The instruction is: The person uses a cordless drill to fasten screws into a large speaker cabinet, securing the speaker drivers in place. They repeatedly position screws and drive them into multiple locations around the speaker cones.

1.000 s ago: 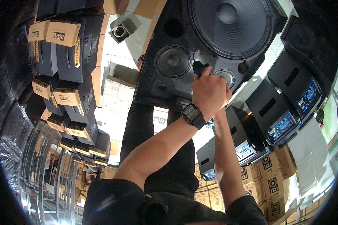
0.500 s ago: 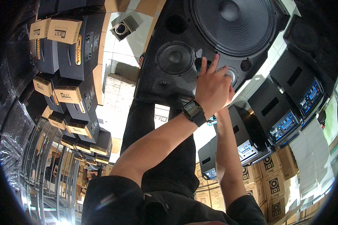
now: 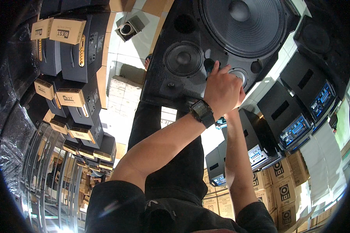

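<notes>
A big black loudspeaker cabinet [image 3: 175, 87] lies in front of me, its cones facing up. It bears a large woofer [image 3: 241, 31], a smaller cone driver [image 3: 184, 58] and a round driver with a pale ring [image 3: 239, 74]. My left hand [image 3: 223, 88], with a black watch [image 3: 202, 112] at the wrist, is above the cabinet's near right part. Its fingers are curled in beside a dark, round-ended object [image 3: 209, 65], whose kind I cannot make out. My right hand [image 3: 232, 114] is mostly hidden beneath the left; a small teal part [image 3: 221, 123] shows beside it.
Black speaker boxes [image 3: 76, 54] with tan cardboard sleeves are stacked at left. More black speakers [image 3: 282, 105] with lit blue panels stand at right. Cardboard cartons [image 3: 284, 190] are piled at lower right. A metal rack [image 3: 42, 167] and a small box-shaped item [image 3: 128, 30] are at left.
My left hand's fingers, spread and raised before, have curled down beside the dark object. The cabinet has shifted slightly rightward in view; my right arm has hardly moved.
</notes>
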`<control>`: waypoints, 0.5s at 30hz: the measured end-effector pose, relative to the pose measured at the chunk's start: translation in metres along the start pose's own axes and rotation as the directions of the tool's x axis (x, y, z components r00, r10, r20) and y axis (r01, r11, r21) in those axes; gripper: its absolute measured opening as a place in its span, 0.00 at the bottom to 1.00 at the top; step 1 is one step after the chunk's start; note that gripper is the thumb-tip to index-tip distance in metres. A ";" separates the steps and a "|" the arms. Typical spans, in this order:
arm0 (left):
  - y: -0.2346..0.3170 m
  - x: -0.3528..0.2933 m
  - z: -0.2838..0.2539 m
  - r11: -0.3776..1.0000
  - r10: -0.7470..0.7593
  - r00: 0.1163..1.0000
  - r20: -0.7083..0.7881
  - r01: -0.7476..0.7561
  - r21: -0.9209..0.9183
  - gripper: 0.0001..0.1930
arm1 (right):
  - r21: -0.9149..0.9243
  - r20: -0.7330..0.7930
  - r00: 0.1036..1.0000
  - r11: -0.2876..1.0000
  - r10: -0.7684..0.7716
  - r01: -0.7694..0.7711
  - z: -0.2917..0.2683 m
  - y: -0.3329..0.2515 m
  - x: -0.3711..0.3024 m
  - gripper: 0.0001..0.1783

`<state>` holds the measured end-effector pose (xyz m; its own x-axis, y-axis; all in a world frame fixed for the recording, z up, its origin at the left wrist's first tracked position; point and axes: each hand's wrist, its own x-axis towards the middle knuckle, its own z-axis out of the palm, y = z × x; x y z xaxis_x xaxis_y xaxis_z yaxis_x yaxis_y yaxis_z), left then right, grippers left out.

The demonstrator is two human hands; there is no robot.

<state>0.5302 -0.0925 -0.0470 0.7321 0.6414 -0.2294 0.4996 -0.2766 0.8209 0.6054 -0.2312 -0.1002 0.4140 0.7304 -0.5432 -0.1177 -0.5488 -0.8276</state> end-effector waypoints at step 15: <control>-0.054 0.009 -0.011 0.804 0.417 0.903 -0.098 -0.417 -0.425 0.10 | -0.428 0.059 0.995 0.902 0.082 -0.049 0.015 -0.030 -0.005 0.48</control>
<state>0.5044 -0.0639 -0.0870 0.8246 0.5341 0.1865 -0.1007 -0.1858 0.9774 0.5933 -0.2122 -0.0753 0.3488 0.7055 -0.6169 0.2601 -0.7052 -0.6595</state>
